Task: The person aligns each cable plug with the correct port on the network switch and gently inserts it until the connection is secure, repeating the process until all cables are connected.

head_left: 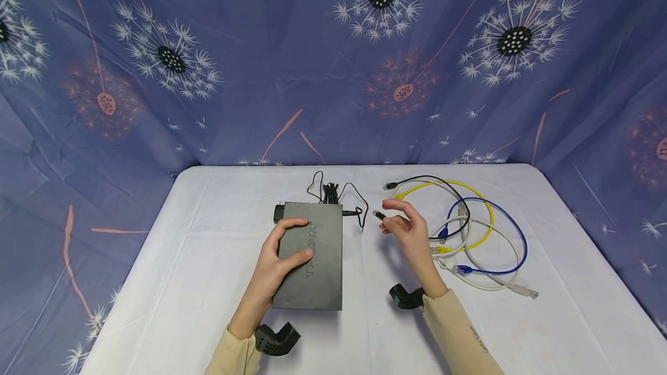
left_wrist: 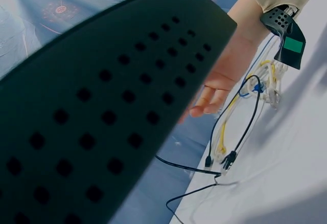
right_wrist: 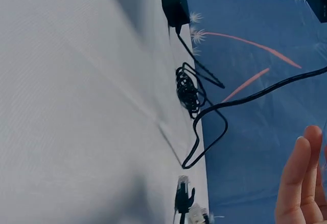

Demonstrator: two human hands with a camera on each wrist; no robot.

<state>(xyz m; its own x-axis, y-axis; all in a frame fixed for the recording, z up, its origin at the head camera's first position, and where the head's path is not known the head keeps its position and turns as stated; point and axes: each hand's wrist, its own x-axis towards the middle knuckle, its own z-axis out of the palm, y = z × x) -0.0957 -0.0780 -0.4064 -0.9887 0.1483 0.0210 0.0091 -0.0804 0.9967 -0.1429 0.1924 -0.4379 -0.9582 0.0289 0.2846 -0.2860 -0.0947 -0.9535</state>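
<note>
Pinching a flat, lettered grey box (head_left: 324, 271) with perforated side (left_wrist: 94, 114), the left grip (head_left: 272, 262) faces a loosely spread right grip (head_left: 411, 237)

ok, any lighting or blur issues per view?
Head: bright, even light, faint shadows on the tablecloth, uncovered lettering on the box readable; left wrist: box's side dark, vent holes distinct; right wrist: dimmer, broad soft-edged shadows over the tablecloth.

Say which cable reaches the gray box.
The bundled black power lead: its plug meets the gray box in the head view. The black network cable, yellow cable, blue cable and pale cables lie apart, to the right.
</note>
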